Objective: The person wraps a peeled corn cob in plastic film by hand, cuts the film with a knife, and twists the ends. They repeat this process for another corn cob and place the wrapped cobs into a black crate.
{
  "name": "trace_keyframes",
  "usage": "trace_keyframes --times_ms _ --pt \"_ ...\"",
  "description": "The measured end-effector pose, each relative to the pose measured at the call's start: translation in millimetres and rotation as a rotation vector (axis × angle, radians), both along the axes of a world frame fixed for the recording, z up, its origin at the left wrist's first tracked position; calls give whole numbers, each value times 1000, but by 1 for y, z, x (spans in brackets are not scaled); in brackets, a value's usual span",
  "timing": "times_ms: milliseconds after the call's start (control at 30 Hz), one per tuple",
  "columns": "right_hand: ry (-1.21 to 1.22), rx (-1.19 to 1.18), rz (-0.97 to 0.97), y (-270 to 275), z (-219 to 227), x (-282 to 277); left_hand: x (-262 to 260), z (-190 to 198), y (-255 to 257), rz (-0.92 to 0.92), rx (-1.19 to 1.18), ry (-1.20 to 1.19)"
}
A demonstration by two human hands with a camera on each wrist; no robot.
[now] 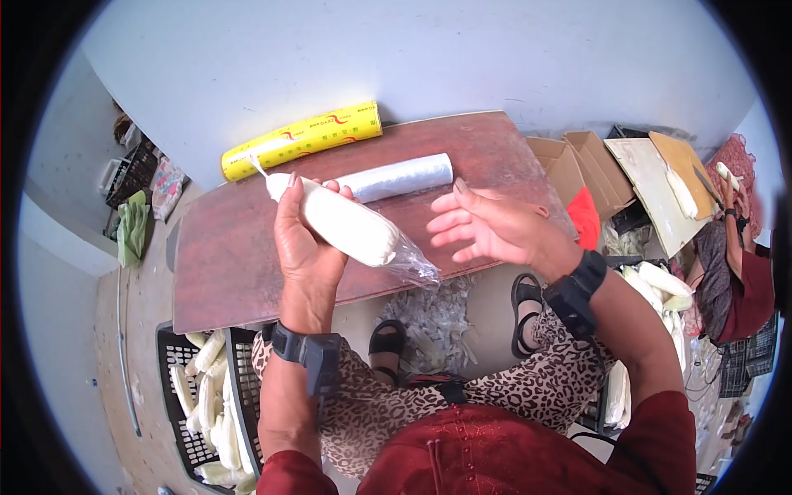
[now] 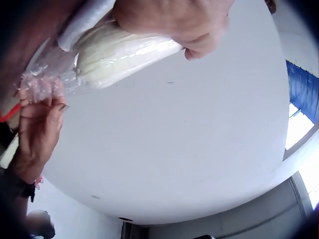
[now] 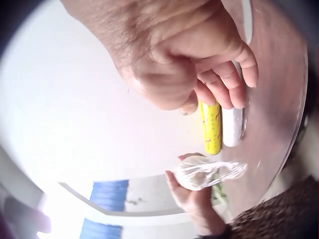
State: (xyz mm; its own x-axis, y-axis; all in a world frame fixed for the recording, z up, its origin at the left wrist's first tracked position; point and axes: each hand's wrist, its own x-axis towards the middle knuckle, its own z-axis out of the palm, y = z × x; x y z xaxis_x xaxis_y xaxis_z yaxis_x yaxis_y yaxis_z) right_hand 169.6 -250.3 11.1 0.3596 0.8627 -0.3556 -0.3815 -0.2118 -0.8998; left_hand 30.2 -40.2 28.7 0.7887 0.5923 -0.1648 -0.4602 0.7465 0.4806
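White roll (image 1: 400, 175) partly hidden; yellow roll (image 1: 301, 142) illegibly printed.

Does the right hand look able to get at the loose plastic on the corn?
Probably yes: the right hand appears to hold nothing, and the loose plastic trails off the corn close by, with nothing visible in between.
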Motion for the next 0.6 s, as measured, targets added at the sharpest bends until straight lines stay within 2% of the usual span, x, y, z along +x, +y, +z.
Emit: trace_keyframes --times_ms 33,167,267,300,400,500,600 --pt "178 44 -6 3 0 -4 0 0 -2 -45 4 -31" --pt "513 126 243 16 -20 -34 1 0 -4 -177 32 -161" --pt "583 144 349 16 -22 -46 -2 -2 -3 -211 33 -189" --pt "580 108 293 15 -11 -52 -2 -2 -3 -219 32 -189" --pt "637 156 407 14 -24 -44 -5 -2 -3 -239 31 -185" --pt "546 228 269 14 -26 -46 -5 -1 -4 -233 25 -158" --pt "439 170 221 14 -24 -43 -5 -3 -4 -150 38 -88"
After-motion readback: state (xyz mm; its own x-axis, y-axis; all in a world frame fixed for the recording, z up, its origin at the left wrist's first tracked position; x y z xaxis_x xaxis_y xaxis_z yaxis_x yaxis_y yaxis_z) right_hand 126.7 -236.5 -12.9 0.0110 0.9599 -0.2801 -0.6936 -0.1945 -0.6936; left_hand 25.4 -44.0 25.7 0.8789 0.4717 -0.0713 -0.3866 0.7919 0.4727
